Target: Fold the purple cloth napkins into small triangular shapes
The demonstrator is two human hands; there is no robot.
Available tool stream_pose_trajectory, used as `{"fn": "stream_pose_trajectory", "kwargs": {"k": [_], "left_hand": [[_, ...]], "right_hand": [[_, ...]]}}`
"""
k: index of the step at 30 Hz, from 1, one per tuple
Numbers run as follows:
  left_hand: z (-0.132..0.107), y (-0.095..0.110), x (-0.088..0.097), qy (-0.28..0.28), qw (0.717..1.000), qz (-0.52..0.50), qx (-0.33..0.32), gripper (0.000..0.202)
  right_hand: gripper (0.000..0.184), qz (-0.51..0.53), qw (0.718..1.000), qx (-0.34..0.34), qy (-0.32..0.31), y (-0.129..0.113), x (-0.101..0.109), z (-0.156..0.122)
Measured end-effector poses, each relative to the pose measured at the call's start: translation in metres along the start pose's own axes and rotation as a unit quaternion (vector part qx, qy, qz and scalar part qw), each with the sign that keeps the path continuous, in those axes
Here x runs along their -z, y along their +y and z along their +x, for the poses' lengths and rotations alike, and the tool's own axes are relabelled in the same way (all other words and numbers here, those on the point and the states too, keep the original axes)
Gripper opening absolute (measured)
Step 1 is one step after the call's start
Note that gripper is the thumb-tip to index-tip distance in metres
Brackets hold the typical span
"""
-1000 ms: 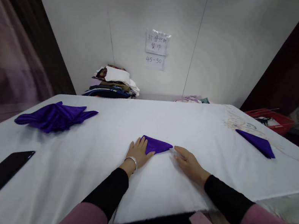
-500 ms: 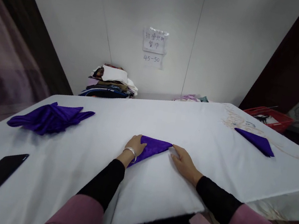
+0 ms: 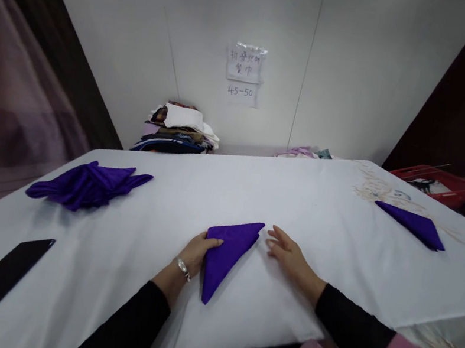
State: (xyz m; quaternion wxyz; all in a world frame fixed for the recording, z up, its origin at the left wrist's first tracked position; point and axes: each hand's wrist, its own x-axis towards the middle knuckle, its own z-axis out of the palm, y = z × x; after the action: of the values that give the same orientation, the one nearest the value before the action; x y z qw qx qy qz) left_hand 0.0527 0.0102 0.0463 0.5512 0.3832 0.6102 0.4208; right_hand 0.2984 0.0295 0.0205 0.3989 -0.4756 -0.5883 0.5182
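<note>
Left hand (image 3: pixel 195 251) grips the folded purple napkin (image 3: pixel 228 252) by its left edge, over the white tablecloth (image 3: pixel 308 202). Right hand (image 3: pixel 290 258), empty with fingers parted, is just beside the far tip; unsupported layers there could slip apart if the hold loosens.

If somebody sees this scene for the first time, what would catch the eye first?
Probably the vivid purple cloth, a folded triangle near the middle of the white-covered table, held in the left hand. The open right hand is beside its tip. Next, a purple heap at the left and a folded purple piece at the right.
</note>
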Motion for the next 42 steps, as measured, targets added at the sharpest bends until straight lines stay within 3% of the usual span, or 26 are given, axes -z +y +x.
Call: {"fn": "stream_pose_trajectory", "kwargs": {"k": [3,5,10,14,18,24,28,34,39,42], "left_hand": [[-0.013,0.008,-0.007,0.006,0.977,-0.198,0.080,0.019],[-0.019,0.014,-0.013,0.016,0.960,-0.260,0.100,0.018],[-0.023,0.019,-0.031,0.022,0.948,-0.313,0.052,0.024],[-0.023,0.007,-0.041,0.039,0.952,-0.305,-0.008,0.033],[-0.026,-0.005,-0.041,0.032,0.957,-0.289,-0.007,0.044],[-0.020,0.007,-0.023,-0.081,0.982,-0.170,0.024,0.050],[0.002,0.027,-0.009,-0.132,0.989,-0.062,0.029,0.049],[0.037,0.043,0.002,-0.228,0.973,0.009,0.041,0.047],[0.051,0.043,-0.011,-0.262,0.964,0.004,0.045,0.041],[0.055,0.034,-0.023,-0.225,0.973,0.005,0.047,0.037]], "right_hand": [[0.069,0.160,0.982,-0.095,-0.040,-0.013,-0.015,-0.015],[0.065,0.242,0.958,-0.135,-0.070,-0.020,-0.024,-0.022],[0.039,0.354,0.902,-0.133,-0.209,-0.036,-0.043,-0.018],[0.034,0.361,0.912,-0.067,-0.184,-0.044,-0.049,0.000],[0.039,0.305,0.940,-0.054,-0.141,-0.043,-0.049,0.015],[0.032,0.276,0.953,-0.067,-0.110,-0.037,-0.048,0.025],[0.033,0.288,0.947,-0.070,-0.125,-0.032,-0.046,0.030],[0.032,0.300,0.938,-0.067,-0.160,-0.018,-0.035,0.043],[0.032,0.311,0.924,-0.077,-0.208,-0.013,-0.028,0.050],[0.032,0.316,0.923,-0.083,-0.205,-0.013,-0.028,0.052]]}}
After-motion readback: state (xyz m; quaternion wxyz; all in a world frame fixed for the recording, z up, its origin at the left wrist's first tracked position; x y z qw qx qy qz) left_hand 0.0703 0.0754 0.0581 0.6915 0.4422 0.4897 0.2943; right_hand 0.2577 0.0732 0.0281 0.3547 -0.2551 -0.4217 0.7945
